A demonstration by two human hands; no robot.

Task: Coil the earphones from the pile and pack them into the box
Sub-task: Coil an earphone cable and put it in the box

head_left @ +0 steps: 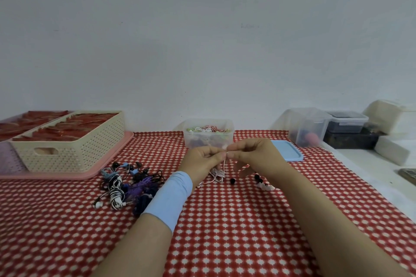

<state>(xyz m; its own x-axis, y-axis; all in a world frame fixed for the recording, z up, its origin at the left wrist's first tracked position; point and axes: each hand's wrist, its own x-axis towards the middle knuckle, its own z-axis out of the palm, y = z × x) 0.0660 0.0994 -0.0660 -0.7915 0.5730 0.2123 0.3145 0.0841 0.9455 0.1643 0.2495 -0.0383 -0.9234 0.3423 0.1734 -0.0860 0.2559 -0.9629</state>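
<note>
Both hands are winding one thin white earphone wire (219, 173). The left hand (203, 159) pinches it and the right hand (249, 155) pinches it too. Next, it should go into the clear plastic box (208, 134) just behind the hands.

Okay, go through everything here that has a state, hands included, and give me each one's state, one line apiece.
white earphones: loops hanging between both hands, not in the box.
left hand: holds the white earphones.
right hand: pinches their cable.
clear box: open, earphones inside.
blue lid: off, flat beside the box.
pile: loose on the table.
cream basket: full of red items.
</note>
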